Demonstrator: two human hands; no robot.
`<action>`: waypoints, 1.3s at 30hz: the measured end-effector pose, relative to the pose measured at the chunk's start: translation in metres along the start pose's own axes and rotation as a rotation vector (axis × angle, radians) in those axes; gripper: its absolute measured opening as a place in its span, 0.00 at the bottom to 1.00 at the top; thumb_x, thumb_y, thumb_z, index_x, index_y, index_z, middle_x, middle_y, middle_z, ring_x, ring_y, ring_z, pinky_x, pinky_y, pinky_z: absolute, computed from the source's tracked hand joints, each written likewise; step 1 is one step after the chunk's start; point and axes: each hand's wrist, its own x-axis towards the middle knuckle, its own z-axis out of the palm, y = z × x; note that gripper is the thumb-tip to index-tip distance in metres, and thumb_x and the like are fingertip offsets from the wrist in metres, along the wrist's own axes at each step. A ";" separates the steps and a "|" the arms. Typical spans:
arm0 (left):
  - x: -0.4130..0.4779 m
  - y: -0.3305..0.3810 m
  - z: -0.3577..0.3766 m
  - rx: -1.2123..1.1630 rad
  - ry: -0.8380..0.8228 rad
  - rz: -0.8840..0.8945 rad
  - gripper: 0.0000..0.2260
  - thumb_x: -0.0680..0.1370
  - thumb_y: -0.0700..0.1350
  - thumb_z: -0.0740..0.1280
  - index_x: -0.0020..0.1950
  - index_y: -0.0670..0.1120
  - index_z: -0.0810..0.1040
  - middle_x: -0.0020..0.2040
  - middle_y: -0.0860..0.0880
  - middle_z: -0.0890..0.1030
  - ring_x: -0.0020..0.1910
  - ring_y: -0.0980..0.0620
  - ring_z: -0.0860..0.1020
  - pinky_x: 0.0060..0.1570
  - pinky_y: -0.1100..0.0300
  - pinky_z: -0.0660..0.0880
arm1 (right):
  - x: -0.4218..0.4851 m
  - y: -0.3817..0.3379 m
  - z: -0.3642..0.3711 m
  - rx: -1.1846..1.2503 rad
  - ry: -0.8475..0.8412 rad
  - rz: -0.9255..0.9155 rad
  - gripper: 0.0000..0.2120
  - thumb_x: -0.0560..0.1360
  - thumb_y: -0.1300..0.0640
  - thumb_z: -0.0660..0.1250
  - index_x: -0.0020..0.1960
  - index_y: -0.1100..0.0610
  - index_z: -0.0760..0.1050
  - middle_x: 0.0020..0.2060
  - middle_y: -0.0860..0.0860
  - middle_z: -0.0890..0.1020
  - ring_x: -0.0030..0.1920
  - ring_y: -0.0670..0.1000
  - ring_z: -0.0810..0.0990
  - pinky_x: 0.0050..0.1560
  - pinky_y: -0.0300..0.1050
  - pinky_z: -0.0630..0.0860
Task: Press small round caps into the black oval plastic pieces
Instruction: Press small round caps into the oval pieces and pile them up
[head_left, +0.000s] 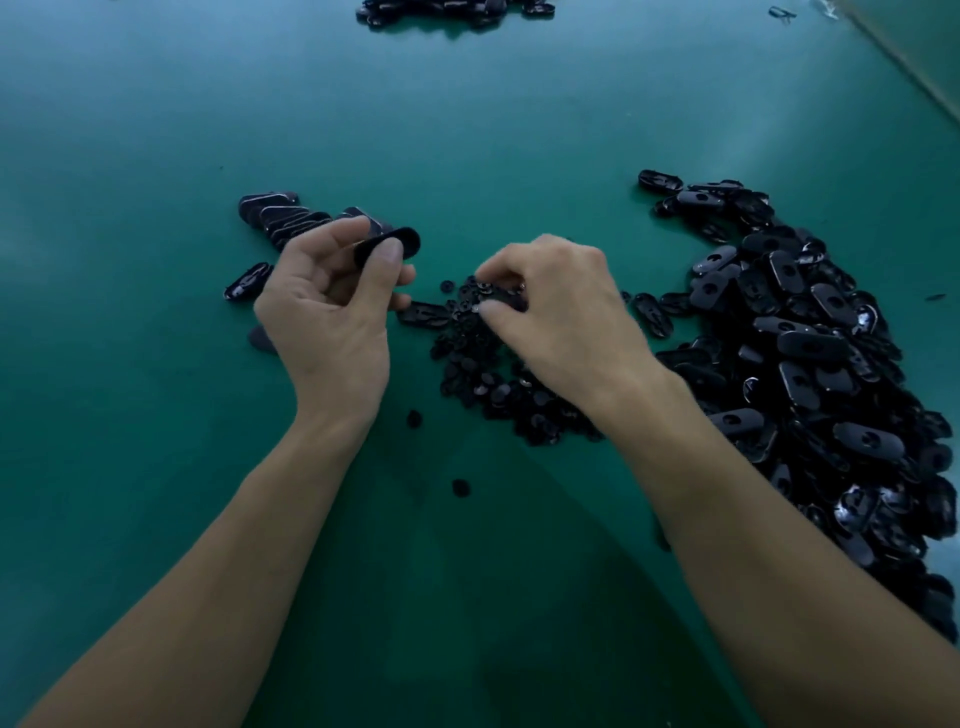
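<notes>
My left hand (332, 306) pinches one black oval piece (402, 240) between thumb and fingers, lifted above the green table (156, 156). My right hand (561, 306) reaches into a heap of small round caps (478, 374) at the table's middle, with thumb and forefinger closing on a cap at the heap's far edge. What lies under its fingertips is partly hidden. A big pile of black oval pieces (810, 353) spreads along the right. A short row of stacked oval pieces (285, 213) lies behind my left hand.
Loose oval pieces lie by my left hand (247, 283) and between my hands (423, 314). Two stray caps (414, 418) rest near my forearms. Another dark pile (452, 13) sits at the far edge. The table's right border (914, 67) runs diagonally.
</notes>
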 end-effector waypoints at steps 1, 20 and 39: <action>-0.001 -0.001 0.000 0.011 -0.021 0.011 0.06 0.77 0.37 0.72 0.50 0.46 0.79 0.40 0.51 0.84 0.38 0.52 0.83 0.37 0.62 0.78 | -0.002 0.005 -0.003 -0.054 -0.031 0.025 0.15 0.77 0.51 0.70 0.63 0.52 0.80 0.55 0.52 0.80 0.57 0.52 0.78 0.63 0.50 0.75; -0.006 0.003 0.002 0.021 -0.181 -0.043 0.05 0.78 0.36 0.71 0.53 0.43 0.80 0.36 0.52 0.84 0.33 0.52 0.83 0.34 0.61 0.78 | -0.005 0.021 -0.006 -0.033 -0.083 0.098 0.08 0.79 0.61 0.67 0.55 0.56 0.83 0.49 0.53 0.84 0.48 0.52 0.83 0.56 0.52 0.80; -0.003 -0.004 0.000 0.028 -0.197 -0.058 0.09 0.75 0.34 0.73 0.52 0.44 0.81 0.48 0.49 0.85 0.48 0.52 0.84 0.53 0.56 0.80 | -0.002 0.014 -0.014 0.178 -0.125 0.081 0.10 0.81 0.50 0.66 0.46 0.55 0.78 0.37 0.44 0.77 0.36 0.40 0.75 0.37 0.26 0.69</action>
